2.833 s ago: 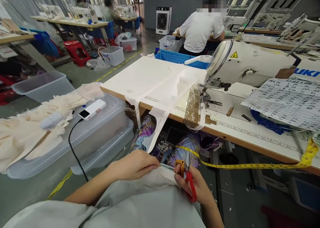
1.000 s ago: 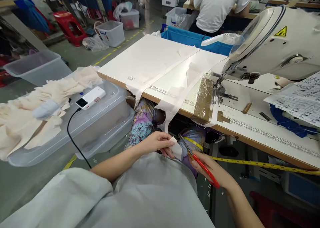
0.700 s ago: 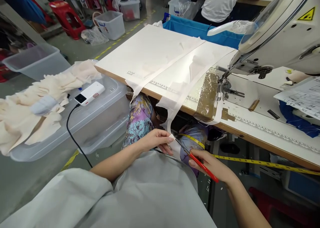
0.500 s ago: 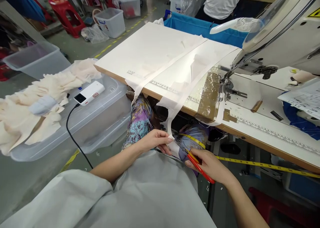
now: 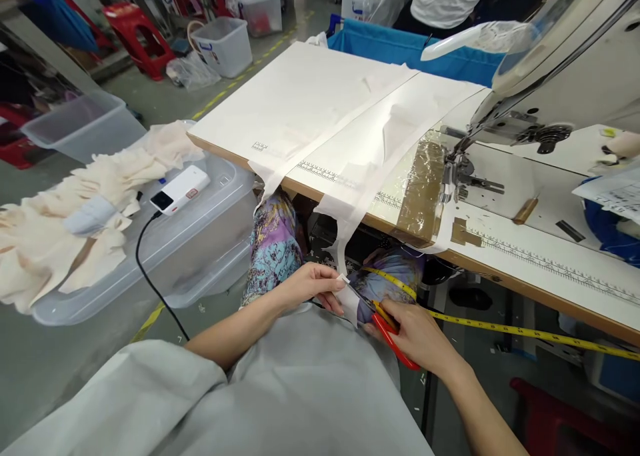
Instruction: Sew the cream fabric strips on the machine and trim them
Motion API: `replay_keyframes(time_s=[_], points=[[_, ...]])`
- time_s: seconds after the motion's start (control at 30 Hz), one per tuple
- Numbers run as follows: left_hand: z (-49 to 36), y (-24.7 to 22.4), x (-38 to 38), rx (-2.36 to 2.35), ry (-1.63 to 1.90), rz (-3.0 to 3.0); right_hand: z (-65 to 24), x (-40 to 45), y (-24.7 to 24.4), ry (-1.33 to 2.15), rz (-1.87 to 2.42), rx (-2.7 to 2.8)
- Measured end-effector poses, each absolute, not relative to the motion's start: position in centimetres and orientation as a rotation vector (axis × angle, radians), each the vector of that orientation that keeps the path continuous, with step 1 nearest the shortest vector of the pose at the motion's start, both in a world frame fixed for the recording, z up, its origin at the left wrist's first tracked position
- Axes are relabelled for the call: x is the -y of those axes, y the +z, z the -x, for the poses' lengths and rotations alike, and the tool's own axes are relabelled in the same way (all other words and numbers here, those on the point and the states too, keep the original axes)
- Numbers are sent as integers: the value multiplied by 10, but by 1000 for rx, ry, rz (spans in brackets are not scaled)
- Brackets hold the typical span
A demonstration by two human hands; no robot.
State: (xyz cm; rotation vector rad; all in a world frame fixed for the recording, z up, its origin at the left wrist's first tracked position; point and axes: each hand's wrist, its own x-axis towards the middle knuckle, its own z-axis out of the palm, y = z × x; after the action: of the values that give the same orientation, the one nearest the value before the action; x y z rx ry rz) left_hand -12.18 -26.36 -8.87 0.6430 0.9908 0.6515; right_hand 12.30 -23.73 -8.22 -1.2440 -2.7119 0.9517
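Observation:
Over my lap, my left hand [image 5: 323, 286] pinches a strip of pale fabric [image 5: 349, 303] between thumb and fingers. That fabric runs up to the front edge of the white table [image 5: 260, 96], where thin pale pieces [image 5: 395, 133] lie across the top. My right hand [image 5: 413, 329] is closed round scissors with red handles [image 5: 393, 343]. Their blades point left and touch or nearly touch the fabric beside my left fingertips; whether they are closed on it I cannot tell. A yellow tape measure [image 5: 500, 326] passes behind my right hand and across my knee.
A sewing machine [image 5: 565, 76] stands at the right of the table. To the left, a lidded plastic box [image 5: 200, 243] carries a heap of cream fabric [image 5: 95, 209] and a white device [image 5: 180, 189] with a black cable. A blue fabric bin [image 5: 380, 43] is behind the table.
The scissors and my right hand have shifted slightly left and down, their handles a little lower. My left hand keeps its pinch on the fabric. The whole view has turned slightly.

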Motion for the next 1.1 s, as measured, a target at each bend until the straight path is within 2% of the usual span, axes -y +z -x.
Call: replay_keyframes(time_s=[0.27,0.6,0.73,0.9,0.97,1.1], points=[[121,-84,264,-1014,625,-657,-115,233,-87,890,1205,2680],[109,-98,262,-936,594,-783,-82,245,-97,1333,1214,2019],[120,-82,246,-1083,550,-1192,-70,261,-103,1246,1236,1954],[135,-35,164,-1448,808,-1918,-91,273,-105,1139,1320,1941],[129,-20,124,-1522,694,-2186,-101,273,-102,1128,1369,1895],[103,-2,68,-1696,149,-2420,-128,277,-93,1048,1499,1678]])
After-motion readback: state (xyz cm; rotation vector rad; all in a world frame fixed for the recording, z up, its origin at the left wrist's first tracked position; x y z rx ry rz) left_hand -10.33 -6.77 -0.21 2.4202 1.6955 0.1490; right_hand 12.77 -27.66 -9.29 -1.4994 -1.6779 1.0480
